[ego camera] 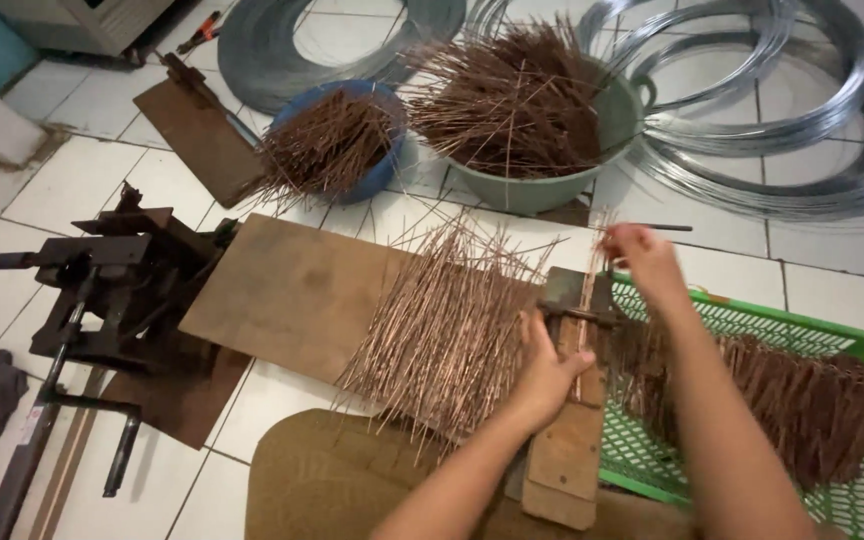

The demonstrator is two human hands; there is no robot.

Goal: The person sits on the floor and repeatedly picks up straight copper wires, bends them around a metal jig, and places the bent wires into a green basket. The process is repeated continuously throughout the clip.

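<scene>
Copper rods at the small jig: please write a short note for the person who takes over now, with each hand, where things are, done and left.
Left hand: rests on the wooden jig, beside the loose copper rods on the board.
Right hand: pinches a few rods upright at the jig's metal clamp.
Done: worked rods lie in the green basket.
Left: the board pile, plus rods in the blue basin and green basin.

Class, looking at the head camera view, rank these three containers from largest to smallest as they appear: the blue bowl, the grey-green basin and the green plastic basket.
1. Green plastic basket, though it is partly cut off and nearest the camera.
2. Grey-green basin.
3. Blue bowl.
</scene>
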